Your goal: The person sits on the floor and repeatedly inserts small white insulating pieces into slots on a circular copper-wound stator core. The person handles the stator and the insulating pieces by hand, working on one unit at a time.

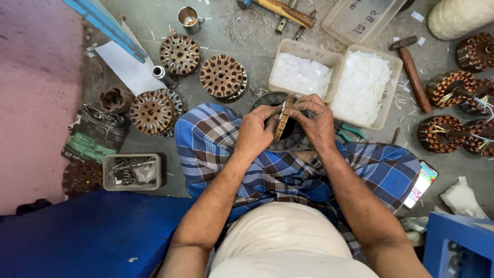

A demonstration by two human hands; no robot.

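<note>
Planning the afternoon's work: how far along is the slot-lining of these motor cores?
Done, apparently: wound cores at right. In hand: left hand and right hand hold one bare core on edge. Left: three bare cores nearby, white paper pieces in trays.

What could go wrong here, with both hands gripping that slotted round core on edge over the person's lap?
1. The slotted core is held on edge between the left hand and right hand; it might slip onto the black ring below.
2. Fingertips sit at the slot edges, so a pinch or scrape seems possible.
3. An elbow swing could perhaps knock the phone beside the right knee.
</note>
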